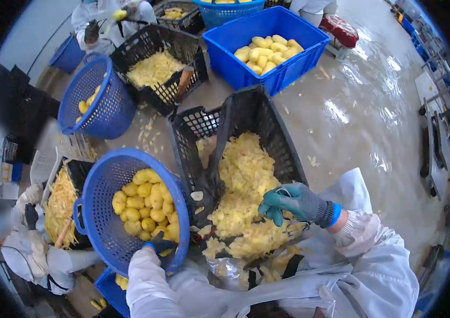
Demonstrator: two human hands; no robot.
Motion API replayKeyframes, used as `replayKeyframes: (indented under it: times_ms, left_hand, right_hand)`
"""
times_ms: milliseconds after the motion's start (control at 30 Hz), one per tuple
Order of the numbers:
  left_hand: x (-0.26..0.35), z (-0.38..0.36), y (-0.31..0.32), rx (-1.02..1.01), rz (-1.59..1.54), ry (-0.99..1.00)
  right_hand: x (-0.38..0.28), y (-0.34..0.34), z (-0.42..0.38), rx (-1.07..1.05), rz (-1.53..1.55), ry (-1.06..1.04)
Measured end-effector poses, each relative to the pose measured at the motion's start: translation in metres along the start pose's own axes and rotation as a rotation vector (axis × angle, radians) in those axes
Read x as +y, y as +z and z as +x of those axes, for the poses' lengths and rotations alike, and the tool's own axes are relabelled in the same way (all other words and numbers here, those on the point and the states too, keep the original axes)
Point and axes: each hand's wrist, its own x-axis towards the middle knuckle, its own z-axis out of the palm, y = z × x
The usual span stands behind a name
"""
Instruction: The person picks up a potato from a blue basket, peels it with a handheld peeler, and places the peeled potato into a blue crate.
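My left hand (160, 244), in a dark glove, reaches over the near rim of a round blue basket (96, 175) and rests against the yellow potatoes (145, 204) inside. Its fingers are mostly hidden among them. In a green and grey glove, my right hand (294, 204) is closed around a small tool with a thin metal loop, like a peeler (283, 192). This hand hovers over a heap of pale potato peelings (246, 175). The heap fills a black crate (261, 111) in front of me and spills onto my lap.
A blue bin (302, 66) of peeled potatoes stands ahead. Another black crate (193, 79) of peelings, with a wooden handle (184, 84) at its edge, is nearby. A second blue basket (113, 114) holds potatoes. Co-workers (39, 244) sit at left and far ahead. The floor (352, 138) looks wet.
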Motion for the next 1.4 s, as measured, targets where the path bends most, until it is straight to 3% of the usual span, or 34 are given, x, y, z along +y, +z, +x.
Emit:
replayKeyframes:
  times_ms: [100, 167, 200, 233, 267, 300, 333, 400, 433, 500, 533, 600, 667, 733, 767, 800, 833, 867, 900, 933, 967, 1000, 1067, 1167, 1200, 1267, 1333, 1400]
  left_hand:
    - [0.007, -0.02, 0.004, 0.077, -0.064, 0.021]
    - [-0.006, -0.03, 0.003, 0.294, 0.052, 0.049]
    - [-0.042, -0.013, -0.005, 0.492, 0.419, 0.279]
    - [-0.061, 0.001, -0.017, 0.459, 0.086, 0.482]
    - [-0.079, 0.013, -0.028, 0.371, -0.234, 0.682]
    - [-0.004, -0.114, -0.016, 0.797, -0.1, 0.668]
    - [0.044, -0.181, -0.015, 0.84, -0.385, 0.735]
    - [0.115, -0.279, 0.01, 0.452, -1.282, 0.954]
    - [0.144, -0.308, 0.025, 0.241, -1.593, 1.038]
    - [0.18, -0.306, 0.056, -0.068, -1.9, 1.113]
    - [0.197, -0.306, 0.068, -0.218, -2.0, 1.13]
    - [0.235, -0.324, 0.105, -0.183, -1.969, 1.253]
    - [0.258, -0.319, 0.13, -0.295, -1.959, 1.266]
    - [0.274, -0.313, 0.155, -0.339, -1.93, 1.324]
    - [0.284, -0.319, 0.168, -0.332, -1.909, 1.421]
    - [0.286, -0.314, 0.178, -0.223, -1.902, 1.348]
    - [0.29, -0.315, 0.196, -0.018, -1.768, 1.401]
    - [0.291, -0.316, 0.209, 0.182, -1.624, 1.439]
    - [0.288, -0.318, 0.212, -0.004, -1.655, 1.396]
    - [0.282, -0.322, 0.213, -0.187, -1.68, 1.347]
    - [0.278, -0.325, 0.215, -0.368, -1.699, 1.293]
    - [0.274, -0.327, 0.217, -0.354, -1.715, 1.317]
    - [0.27, -0.328, 0.218, -0.327, -1.75, 1.379]
    - [0.272, -0.301, 0.227, 0.451, -1.274, 1.475]
    - [0.274, -0.306, 0.227, 0.535, -1.199, 1.464]
    - [0.273, -0.309, 0.228, 0.665, -1.049, 1.429]
    - [0.272, -0.315, 0.23, 0.759, -0.907, 1.383]
    - [0.272, -0.328, 0.232, 0.676, -1.038, 1.453]
  right_hand:
    - [-0.009, -0.001, -0.007, -0.002, -0.063, -0.026]
    - [-0.018, 0.002, -0.018, 0.021, -0.123, -0.008]
    - [-0.007, -0.002, -0.016, 0.056, -0.294, -0.231]
    - [0.006, -0.007, -0.01, 0.089, -0.46, -0.458]
    - [0.019, -0.011, -0.008, 0.109, -0.387, -0.519]
    - [0.022, -0.01, -0.009, 0.127, -0.316, -0.582]
    - [0.015, -0.002, -0.009, 0.121, -0.027, -0.446]
    - [0.024, -0.002, 0.004, 0.157, -0.043, -0.547]
    - [0.024, 0.006, 0.008, 0.136, 0.108, -0.499]
    - [0.024, 0.001, 0.0, 0.162, 0.396, -0.383]
    - [0.016, 0.012, -0.015, 0.155, 0.441, -0.459]
    - [0.006, 0.051, -0.042, 0.161, 0.527, -0.594]
    - [-0.002, 0.082, -0.062, -0.039, 0.656, -0.546]
    - [0.001, 0.109, -0.081, 0.108, 0.039, -0.862]
    - [0.001, 0.117, -0.086, 0.025, -0.024, -0.855]
    - [0.003, 0.117, -0.084, -0.09, 0.041, -0.726]
    - [0.005, 0.117, -0.082, -0.187, 0.099, -0.589]
    - [0.011, 0.105, -0.061, -0.202, 0.177, -0.603]
    - [0.015, 0.086, -0.036, -0.218, 0.254, -0.615]
    - [0.014, 0.061, -0.015, 0.093, -0.032, -0.832]
    - [0.01, 0.039, -0.007, 0.207, 0.111, -0.724]
    - [0.005, 0.017, 0.0, 0.323, 0.272, -0.627]
    - [-0.002, 0.028, -0.027, 0.309, 0.486, -0.69]
    - [0.007, 0.083, -0.079, 0.181, -0.036, -0.876]
    - [-0.002, 0.104, -0.102, -0.007, 0.093, -0.75]
    - [0.027, 0.103, -0.076, -0.205, -0.043, -0.64]
    - [0.008, 0.088, -0.07, 0.054, 0.014, -0.76]
    - [-0.001, 0.075, -0.063, 0.16, 0.339, -0.724]
